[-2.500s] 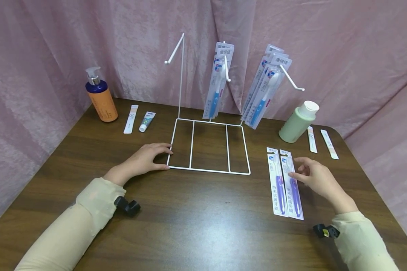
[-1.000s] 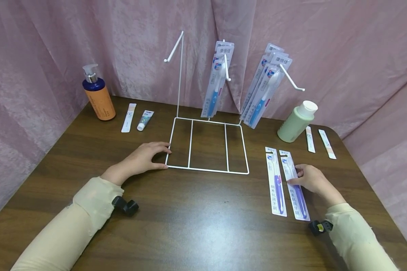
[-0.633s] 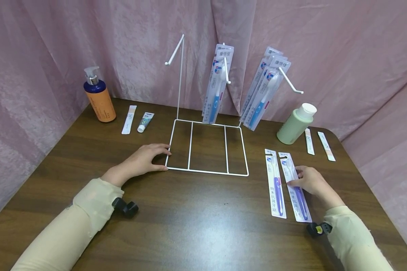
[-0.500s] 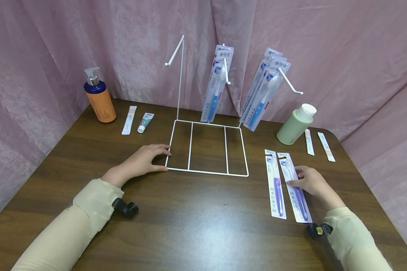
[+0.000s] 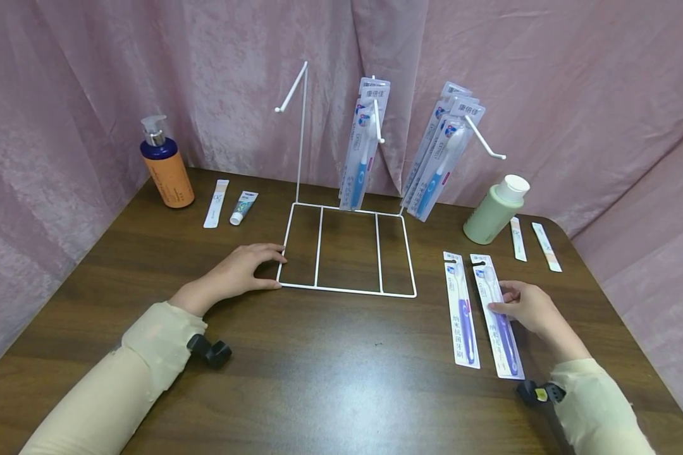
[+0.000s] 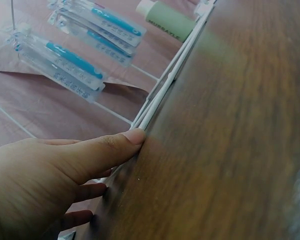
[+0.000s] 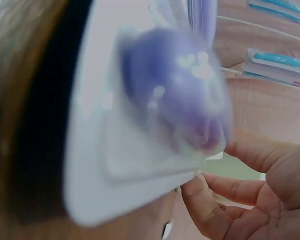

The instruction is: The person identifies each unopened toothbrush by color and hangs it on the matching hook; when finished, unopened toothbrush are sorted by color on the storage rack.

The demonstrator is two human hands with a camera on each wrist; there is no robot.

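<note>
My right hand (image 5: 532, 309) pinches the right edge of a packaged purple toothbrush (image 5: 496, 322), thumb on top and fingers at the side. In the right wrist view this toothbrush pack (image 7: 135, 185) fills the middle, tilted and blurred, with dark shadow beneath its edge. A second packaged purple toothbrush (image 5: 461, 313) lies flat just to the left. My left hand (image 5: 236, 272) rests at the front left corner of a white wire display rack (image 5: 347, 290). Its thumb touches the corner and its relaxed fingers reach the side bar, seen close up in the left wrist view.
Packaged blue toothbrushes hang on the rack's middle hook (image 5: 379, 126) and right hook (image 5: 486, 140); the left hook (image 5: 290, 88) is bare. A green bottle (image 5: 492, 213), an orange pump bottle (image 5: 171, 177), a small tube (image 5: 243, 208) and several slim sachets (image 5: 216, 203) stand or lie around the table.
My right hand has taken hold of the right-hand toothbrush pack and shifted it slightly right, widening the gap to the other pack. My left hand has stayed at the rack corner.
</note>
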